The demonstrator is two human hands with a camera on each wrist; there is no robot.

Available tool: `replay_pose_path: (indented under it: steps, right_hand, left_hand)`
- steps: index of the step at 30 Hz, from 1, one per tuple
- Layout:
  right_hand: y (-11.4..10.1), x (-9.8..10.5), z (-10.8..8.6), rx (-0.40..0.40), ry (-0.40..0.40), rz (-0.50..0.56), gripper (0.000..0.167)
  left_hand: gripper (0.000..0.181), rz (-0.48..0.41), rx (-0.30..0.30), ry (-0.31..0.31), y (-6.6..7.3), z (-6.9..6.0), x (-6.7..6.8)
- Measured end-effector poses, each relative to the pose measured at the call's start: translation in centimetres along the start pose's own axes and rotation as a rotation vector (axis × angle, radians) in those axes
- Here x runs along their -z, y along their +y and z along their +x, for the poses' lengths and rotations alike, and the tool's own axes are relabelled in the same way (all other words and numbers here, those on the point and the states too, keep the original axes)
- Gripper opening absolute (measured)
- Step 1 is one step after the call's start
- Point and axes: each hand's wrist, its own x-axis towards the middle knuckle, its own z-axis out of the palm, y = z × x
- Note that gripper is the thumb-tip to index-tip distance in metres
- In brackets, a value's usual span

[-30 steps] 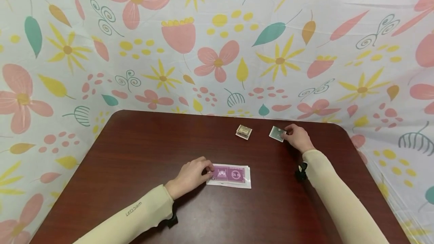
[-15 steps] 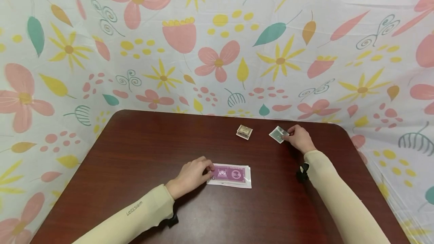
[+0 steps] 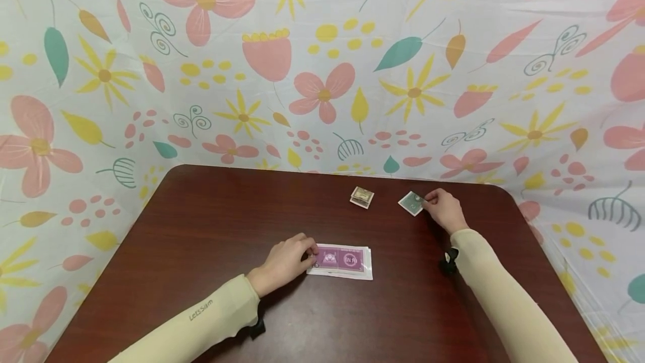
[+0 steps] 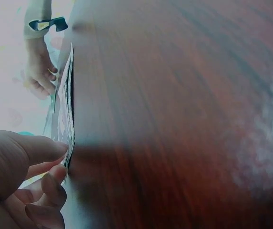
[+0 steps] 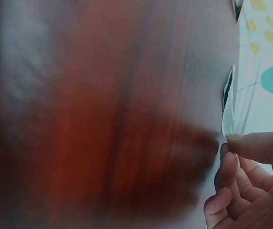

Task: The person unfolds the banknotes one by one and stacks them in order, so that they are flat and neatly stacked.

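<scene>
My left hand (image 3: 286, 260) pinches the left end of a small stack of banknotes (image 3: 347, 259), the top one purple with a white border. Seen edge-on in the left wrist view, the stack (image 4: 70, 105) has several layers, with thumb and fingertips at its near end. Toward the back right, my right hand (image 3: 444, 209) pinches the right corner of a folded green banknote (image 3: 410, 203). That folded note (image 5: 228, 102) shows a slightly gaping fold in the right wrist view. To its left lies a folded yellowish-brown banknote (image 3: 362, 196), untouched by either hand.
All the notes are on a dark reddish-brown table (image 3: 211, 217) with rounded far corners. A white cloth (image 3: 322, 32) printed with flowers and leaves hangs behind the table and at its sides. Both wrists carry black straps (image 3: 447, 262).
The green note has turned a little under my right hand, and its loose upper flap now lies flatter. My left hand and the purple stack have stayed in place.
</scene>
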Motion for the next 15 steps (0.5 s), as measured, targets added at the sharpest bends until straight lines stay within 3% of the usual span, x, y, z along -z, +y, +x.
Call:
replay_pose_path:
  steps: [15]
  right_hand:
    - [-0.7,0.8,-3.4,0.020,-0.033,0.121,0.030]
  left_hand:
    - [0.006,-0.003,-0.009,0.003,0.0,-0.1,0.0]
